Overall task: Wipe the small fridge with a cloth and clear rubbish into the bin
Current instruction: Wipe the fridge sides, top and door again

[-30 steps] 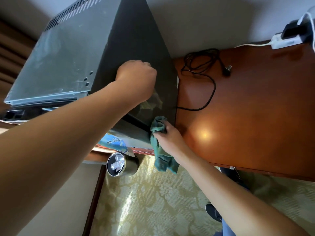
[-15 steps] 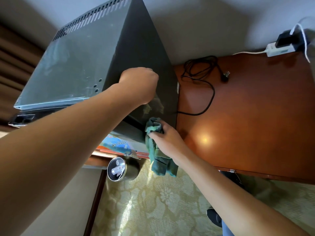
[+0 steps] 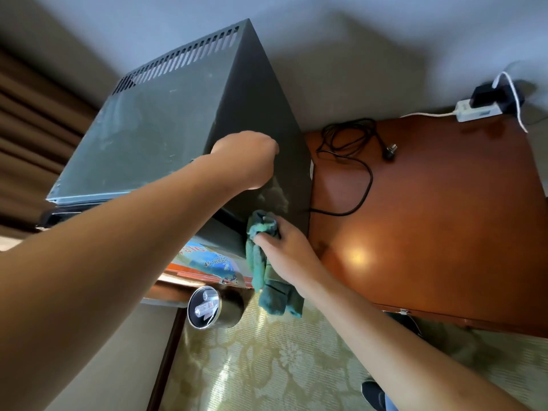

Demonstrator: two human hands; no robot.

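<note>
Fridge [image 3: 166, 137]: small dark grey metal cabinet standing on a reddish-brown wooden desk [image 3: 430, 218], its rear against the wall. Top panel shows pale streaks and smudges; a row of vent slots runs along the rear edge. The side panel carries a lighter patch low down, just above the cloth [image 3: 268, 271]. Cloth is teal green, bunched, its upper end pressed to the lower side panel, the rest hanging past the desk edge. Right hand [image 3: 284, 247] grips the cloth. Left hand [image 3: 247, 157] is curled into a fist against the upper side panel; whether it holds anything cannot be told. A black cable [image 3: 350, 173] lies coiled on the desk beside the fridge.
</note>
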